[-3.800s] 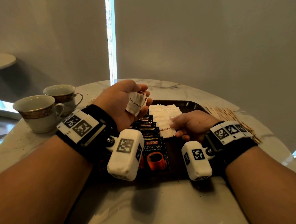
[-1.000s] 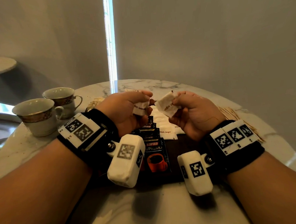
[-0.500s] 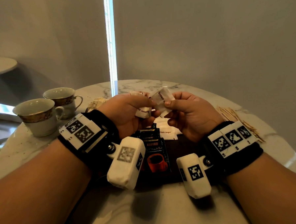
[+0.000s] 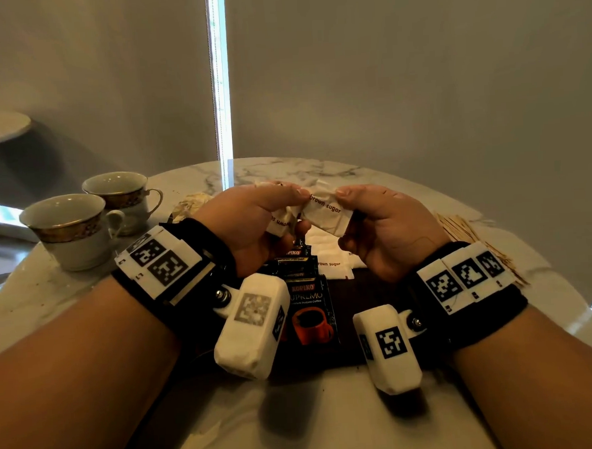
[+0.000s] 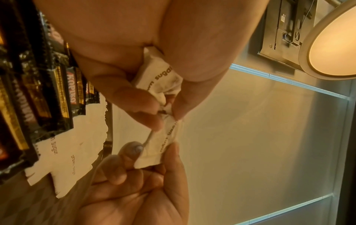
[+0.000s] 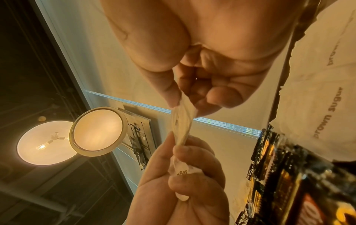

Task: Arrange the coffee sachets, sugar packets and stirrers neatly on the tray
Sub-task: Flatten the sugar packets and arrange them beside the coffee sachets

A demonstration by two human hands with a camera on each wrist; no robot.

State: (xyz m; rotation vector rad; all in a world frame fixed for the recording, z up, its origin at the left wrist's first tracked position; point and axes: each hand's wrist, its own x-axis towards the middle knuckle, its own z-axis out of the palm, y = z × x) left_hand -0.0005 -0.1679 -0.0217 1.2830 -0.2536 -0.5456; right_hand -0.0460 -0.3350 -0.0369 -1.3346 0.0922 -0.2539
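Both hands are raised above the dark tray (image 4: 367,299). My left hand (image 4: 295,207) grips a crumpled white sugar packet (image 4: 280,221) (image 5: 159,79) in its curled fingers, and its thumb and forefinger pinch one end of a second brown sugar packet (image 4: 326,212) (image 5: 165,143) (image 6: 182,121). My right hand (image 4: 343,204) (image 5: 134,175) pinches the other end of that packet. On the tray lie an overlapping row of black coffee sachets (image 4: 308,292) (image 5: 48,91) (image 6: 289,175) and white sugar packets (image 4: 330,257) (image 6: 318,106). Wooden stirrers (image 4: 459,229) lie on the table right of the tray.
Two gold-banded cups (image 4: 68,229) (image 4: 121,195) stand at the left on the round marble table (image 4: 298,423). A crumpled bit of paper (image 4: 190,202) lies behind my left wrist. A wall and a blind close the far side.
My right hand lifted a sugar packet from the tray up to my left hand. Both hands now pinch it, stretched level between them.
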